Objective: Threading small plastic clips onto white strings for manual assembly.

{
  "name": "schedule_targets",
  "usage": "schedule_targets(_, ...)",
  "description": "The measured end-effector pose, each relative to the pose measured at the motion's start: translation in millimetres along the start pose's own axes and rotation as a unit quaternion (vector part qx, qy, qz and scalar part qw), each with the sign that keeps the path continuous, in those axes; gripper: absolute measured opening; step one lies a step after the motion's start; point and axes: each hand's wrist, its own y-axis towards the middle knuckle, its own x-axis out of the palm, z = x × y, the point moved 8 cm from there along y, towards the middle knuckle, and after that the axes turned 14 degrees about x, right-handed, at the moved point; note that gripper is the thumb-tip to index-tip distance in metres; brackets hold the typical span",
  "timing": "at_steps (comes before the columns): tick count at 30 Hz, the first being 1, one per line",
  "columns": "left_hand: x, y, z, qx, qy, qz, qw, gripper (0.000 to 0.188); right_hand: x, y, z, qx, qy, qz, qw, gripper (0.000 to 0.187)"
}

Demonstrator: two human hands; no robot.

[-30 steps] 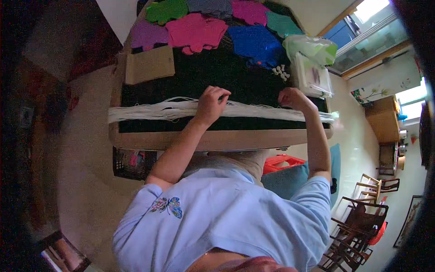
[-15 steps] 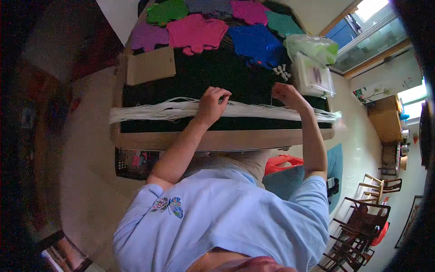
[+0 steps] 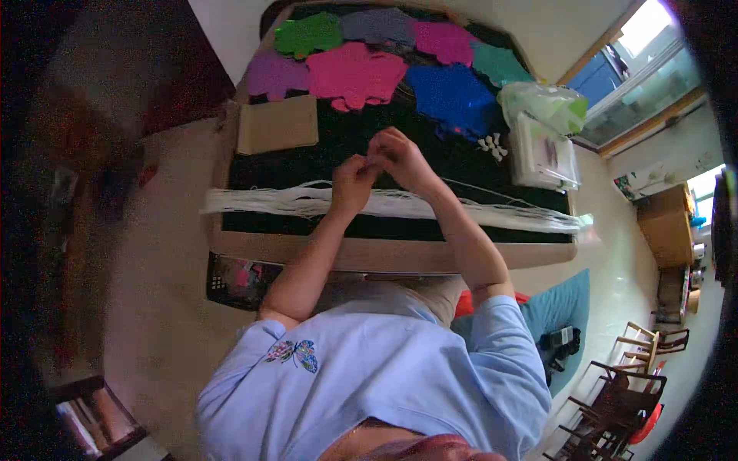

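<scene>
A long bundle of loose white cords (image 3: 284, 203) lies across the dark tabletop in front of me. Just above its middle my hands meet fingertip to fingertip. My right hand (image 3: 401, 160) is closed in a pinch, and one cord raised off the bundle runs from the right end toward it, passing behind my wrist. My left hand (image 3: 353, 185) is closed as well, its fingers pressed against those of the right; what lies between them is too small to make out.
Several coloured felt-like pieces, among them a pink one (image 3: 356, 75) and a blue one (image 3: 452, 98), cover the far side. A tan board (image 3: 278, 125) lies at left. Small white pieces (image 3: 493, 146), a clear box (image 3: 544, 154) and a plastic bag (image 3: 542, 106) stand at right.
My right hand has moved left from near the small white pieces to meet my left hand, drawing a cord off the bundle. My left hand has turned inward. The view has shifted slightly.
</scene>
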Motion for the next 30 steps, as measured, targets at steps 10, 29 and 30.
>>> schedule_targets(10, -40, 26, 38, 0.038, 0.099, 0.019, 0.994, 0.01, 5, -33, 56, 0.303, 0.346, -0.122, 0.879, 0.027)
schedule_targets(29, 11, 32, 50, -0.004, 0.065, -0.224, 0.972, 0.022, -15, -33, 43, 0.213, 0.202, -0.036, 0.955, 0.02)
schedule_targets(30, 8, 29, 41, -0.09, -0.033, -0.205, 0.974, 0.015, -17, -32, 49, 0.215, 0.203, -0.033, 0.955, 0.02)
